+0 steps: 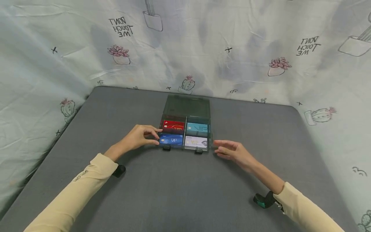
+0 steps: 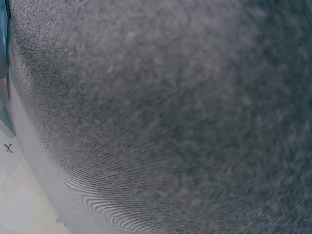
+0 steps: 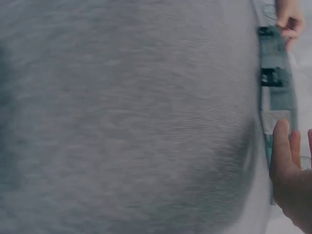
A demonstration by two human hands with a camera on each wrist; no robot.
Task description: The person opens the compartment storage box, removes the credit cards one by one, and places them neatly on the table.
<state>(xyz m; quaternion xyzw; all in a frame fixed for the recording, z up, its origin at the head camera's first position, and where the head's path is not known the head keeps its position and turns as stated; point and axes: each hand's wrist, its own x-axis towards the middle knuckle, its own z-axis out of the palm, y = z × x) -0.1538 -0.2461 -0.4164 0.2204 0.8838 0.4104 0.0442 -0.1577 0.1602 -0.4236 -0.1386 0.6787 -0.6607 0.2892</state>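
A dark translucent plastic card case lies on the grey table with its lid folded back. Its four-part tray shows a red card, a light blue card, a dark blue card and a white card. My left hand pinches the case's left edge between thumb and bent fingers; its fingertips also show in the right wrist view. Just off the right edge is my right hand, its fingers loosely extended and holding nothing. The left wrist view shows mostly tabletop.
The grey table stretches around the case. Behind and beside it hangs a pale curtain printed with cacti and lettering. Two black latches stick out from the case's front edge. Black devices sit at both wrists.
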